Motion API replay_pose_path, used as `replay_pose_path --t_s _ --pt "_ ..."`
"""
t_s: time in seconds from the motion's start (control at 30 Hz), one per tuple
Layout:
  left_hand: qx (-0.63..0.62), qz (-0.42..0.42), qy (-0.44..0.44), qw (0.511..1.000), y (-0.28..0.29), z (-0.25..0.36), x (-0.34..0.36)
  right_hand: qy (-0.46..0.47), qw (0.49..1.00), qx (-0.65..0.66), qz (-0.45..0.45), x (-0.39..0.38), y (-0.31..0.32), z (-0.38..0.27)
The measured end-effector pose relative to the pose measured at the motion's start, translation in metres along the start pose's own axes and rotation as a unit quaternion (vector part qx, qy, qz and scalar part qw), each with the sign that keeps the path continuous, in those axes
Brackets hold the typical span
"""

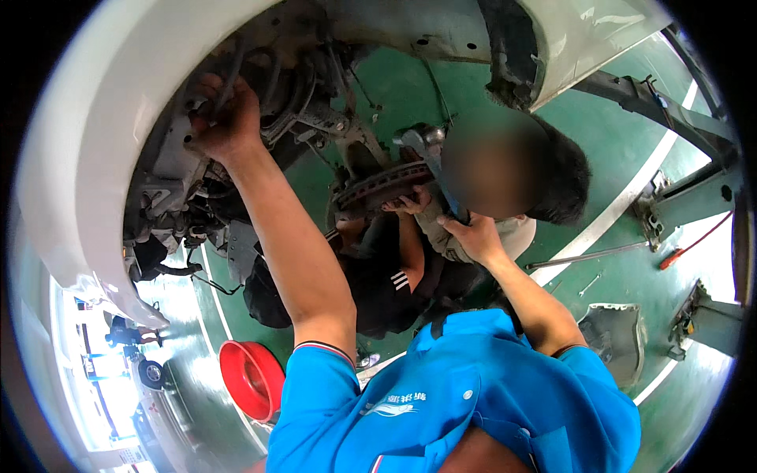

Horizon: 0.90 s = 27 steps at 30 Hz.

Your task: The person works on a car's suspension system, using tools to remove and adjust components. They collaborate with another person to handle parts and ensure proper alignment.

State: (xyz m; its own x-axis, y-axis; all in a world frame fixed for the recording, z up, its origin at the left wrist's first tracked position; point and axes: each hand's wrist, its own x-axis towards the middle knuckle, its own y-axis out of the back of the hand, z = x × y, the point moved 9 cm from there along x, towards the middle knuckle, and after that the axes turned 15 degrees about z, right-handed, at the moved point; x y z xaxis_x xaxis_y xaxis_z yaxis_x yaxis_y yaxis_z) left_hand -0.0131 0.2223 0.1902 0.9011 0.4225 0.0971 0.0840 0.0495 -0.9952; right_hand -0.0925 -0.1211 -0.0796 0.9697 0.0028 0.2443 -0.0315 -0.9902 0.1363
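High in the wheel well, my left hand [227, 118] is closed around a dark curved part [235, 69], perhaps a hose or a coil; shadow obscures its exact kind. My right hand [473, 236] grips the blue handle of a hammer [424, 140]. The hammer's metal head is up beside the rim of a brake disc [382, 188], and I cannot tell whether they touch. Suspension arms and a knuckle [359, 146] lie between the disc and my left hand. Another person's hand [408, 202] supports the disc from below.
A person's dark-haired head [564, 169] is close beside the hammer. The white fender [87, 158] curves around the left. A red basin [252, 380], a long metal bar [587, 256], a wrench [589, 284] and a curved panel [615, 343] lie on the green floor. Lift arms [698, 209] stand right.
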Motion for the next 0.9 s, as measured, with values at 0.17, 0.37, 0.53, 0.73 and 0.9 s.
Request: replay_pose_path --t_s 0.17,0.37,0.53,0.73,0.9 --pt "0.042 -0.096 -0.015 0.994 -0.020 -0.010 0.012 0.023 0.998 0.009 -0.058 0.032 -0.005 -0.021" --pt "0.119 -0.069 -0.142 0.980 -0.028 -0.012 -0.004 -0.026 0.996 -0.064 -0.060 0.093 -0.047 -0.046" --pt "0.103 -0.050 -0.127 0.985 -0.031 -0.022 -0.007 0.057 0.968 -0.157 -0.187 0.166 -0.096 -0.027" --pt "0.104 -0.173 0.011 0.979 -0.032 -0.038 -0.013 0.290 0.864 -0.335 -0.239 0.203 -0.132 -0.020" --pt "0.091 -0.163 -0.001 0.982 -0.030 -0.030 -0.015 0.298 0.773 -0.441 -0.345 0.222 -0.142 -0.026"
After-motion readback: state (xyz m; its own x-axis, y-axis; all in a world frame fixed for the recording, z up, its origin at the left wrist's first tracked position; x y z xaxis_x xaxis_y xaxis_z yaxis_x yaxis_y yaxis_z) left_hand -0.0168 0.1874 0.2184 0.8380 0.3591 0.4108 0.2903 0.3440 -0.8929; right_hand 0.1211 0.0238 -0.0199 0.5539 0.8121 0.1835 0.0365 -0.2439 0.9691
